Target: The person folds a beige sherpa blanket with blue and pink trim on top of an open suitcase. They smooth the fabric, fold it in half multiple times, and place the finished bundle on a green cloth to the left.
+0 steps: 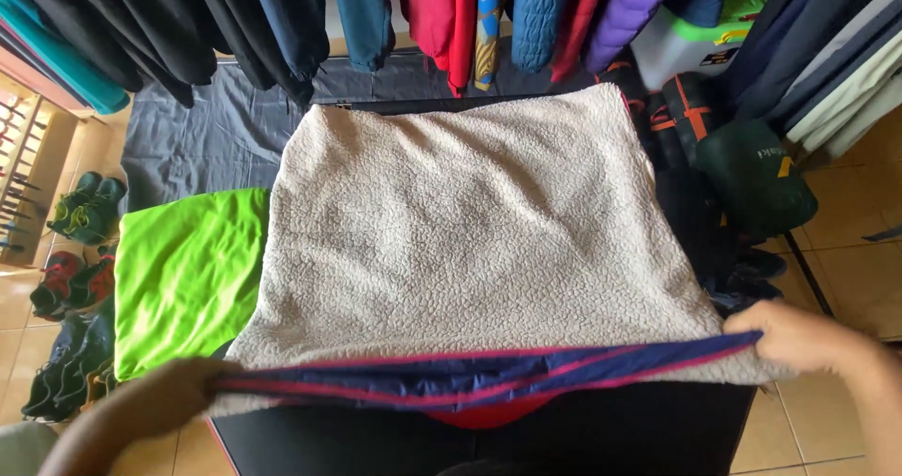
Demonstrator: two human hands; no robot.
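Here a cream fleece blanket (470, 222) lay spread across the black bench (564, 434).
Its long axis ran left to right, navy-and-pink hem (489, 374) nearest; the left hand (178, 391) and right hand (799, 337) each pinched a hem corner.

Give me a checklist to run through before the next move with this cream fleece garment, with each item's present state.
1. Left hand grips the near left corner of the cream fleece garment: ok.
2. Right hand grips the near right corner: ok.
3. Near hem with navy and pink trim stretched straight between both hands: ok.
4. Fleece lying flat, without big wrinkles: ok.
5. Far edge on the black table: cannot tell, fleece hides it.
6. Fleece apart from the lime green cloth: not ok, its left edge overlaps it.
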